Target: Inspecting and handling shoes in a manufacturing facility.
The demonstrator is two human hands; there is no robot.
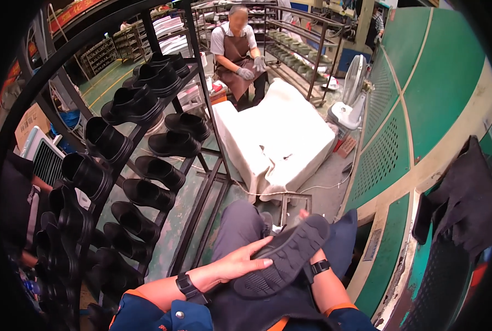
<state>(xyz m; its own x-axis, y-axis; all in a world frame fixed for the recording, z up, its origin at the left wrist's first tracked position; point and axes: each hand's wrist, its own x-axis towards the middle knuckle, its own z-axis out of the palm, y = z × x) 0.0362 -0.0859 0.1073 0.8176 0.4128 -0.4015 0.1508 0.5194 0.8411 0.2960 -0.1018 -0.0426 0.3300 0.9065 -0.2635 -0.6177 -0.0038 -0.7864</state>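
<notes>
A black shoe (287,256) is tilted over my lap, its ridged sole turned up toward me. My left hand (237,265) grips its lower left side, thumb pressed on the sole and index finger along the edge. Most of my right hand (316,257) is hidden behind the shoe's right side, where it supports the upper end. Past the top edge a bit of its fingers shows, slightly blurred. Both wrists wear black bands.
At my left stands a black metal rack (206,99) with several black shoes (108,138). A white-covered block (281,138) is ahead, with a gloved person (237,55) seated behind. Green machine panels (389,149), a white fan (353,88) and dark cloth (461,198) line the right.
</notes>
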